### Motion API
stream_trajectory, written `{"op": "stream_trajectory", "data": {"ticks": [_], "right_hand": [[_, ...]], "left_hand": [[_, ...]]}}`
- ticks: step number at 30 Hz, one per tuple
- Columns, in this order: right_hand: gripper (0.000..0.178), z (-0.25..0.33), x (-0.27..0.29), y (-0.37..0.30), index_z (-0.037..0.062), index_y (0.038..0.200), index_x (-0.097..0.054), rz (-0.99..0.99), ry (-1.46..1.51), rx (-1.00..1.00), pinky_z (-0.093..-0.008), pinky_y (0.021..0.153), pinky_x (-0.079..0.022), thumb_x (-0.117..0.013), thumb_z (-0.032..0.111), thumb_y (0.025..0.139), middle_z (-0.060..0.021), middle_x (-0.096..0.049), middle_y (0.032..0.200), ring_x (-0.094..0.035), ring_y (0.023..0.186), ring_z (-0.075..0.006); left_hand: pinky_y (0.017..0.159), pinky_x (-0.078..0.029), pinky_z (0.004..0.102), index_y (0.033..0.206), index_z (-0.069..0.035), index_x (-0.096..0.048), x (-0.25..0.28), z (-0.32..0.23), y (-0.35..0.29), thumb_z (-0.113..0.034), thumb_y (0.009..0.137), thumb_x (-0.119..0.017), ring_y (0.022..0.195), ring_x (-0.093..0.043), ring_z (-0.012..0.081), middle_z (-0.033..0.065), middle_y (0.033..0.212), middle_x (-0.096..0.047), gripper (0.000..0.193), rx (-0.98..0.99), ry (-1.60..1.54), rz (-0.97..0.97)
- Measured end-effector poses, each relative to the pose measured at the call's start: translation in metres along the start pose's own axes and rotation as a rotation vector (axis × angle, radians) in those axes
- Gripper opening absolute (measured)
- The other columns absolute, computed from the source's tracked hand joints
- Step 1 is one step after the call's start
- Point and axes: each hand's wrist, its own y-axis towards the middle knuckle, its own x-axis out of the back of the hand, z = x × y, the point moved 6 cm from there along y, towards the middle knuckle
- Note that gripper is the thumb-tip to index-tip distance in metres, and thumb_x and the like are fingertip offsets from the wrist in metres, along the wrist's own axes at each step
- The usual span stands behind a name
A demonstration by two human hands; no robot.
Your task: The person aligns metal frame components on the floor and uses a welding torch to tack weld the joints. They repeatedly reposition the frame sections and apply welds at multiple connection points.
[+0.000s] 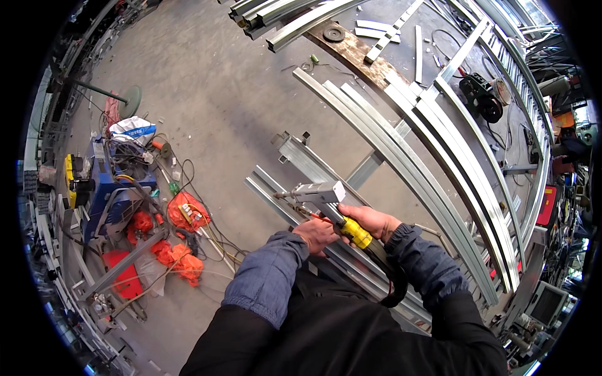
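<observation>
A grey handheld welding gun (320, 192) with a boxy head, a thin nozzle pointing left and yellow wrapping on its grip lies across the middle of the view. My right hand (373, 222) is closed around the gun's handle, thumb on top near the box. Just left of the grip, my left hand (316, 235) has its fingers curled in beside a thin red line; the gun partly hides what they hold. A thick black hose (396, 285) runs down from the handle. Under both hands lie long galvanized steel profiles (274, 199).
Curved-looking steel tubes (389, 147) on supports span the right. A wooden plank (351, 50) carries a dark disc (333, 34). At left stand a blue machine (110, 188), tangled cables and orange bags (188, 210). A black wheeled tool (483, 97) sits far right.
</observation>
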Motion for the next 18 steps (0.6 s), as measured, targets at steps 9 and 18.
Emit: {"op": "stream_trajectory", "data": {"ticks": [9, 18], "right_hand": [[0.066, 0.0047, 0.0065, 0.0082, 0.0017, 0.113, -0.070, 0.017, 0.021, -0.033, -0.0358, 0.060, -0.064, -0.051, 0.065, 0.110, -0.0110, -0.073, 0.090, -0.075, 0.072, -0.0217], [0.063, 0.0065, 0.0035, 0.0075, 0.0027, 0.115, -0.069, 0.037, 0.013, -0.032, -0.0360, 0.060, -0.064, -0.050, 0.063, 0.111, -0.0096, -0.073, 0.094, -0.075, 0.074, -0.0212]], "left_hand": [[0.127, -0.038, 0.0394, 0.142, -0.013, -0.066, -0.0028, 0.0008, 0.0061, -0.050, 0.081, -0.086, 0.145, -0.053, 0.0278, 0.0064, 0.146, -0.064, 0.075, 0.033, 0.039, 0.119], [0.128, -0.037, 0.0396, 0.143, -0.013, -0.067, -0.0026, -0.0003, 0.0058, -0.052, 0.082, -0.085, 0.149, -0.049, 0.0262, 0.0051, 0.150, -0.060, 0.075, 0.047, 0.047, 0.150]]}}
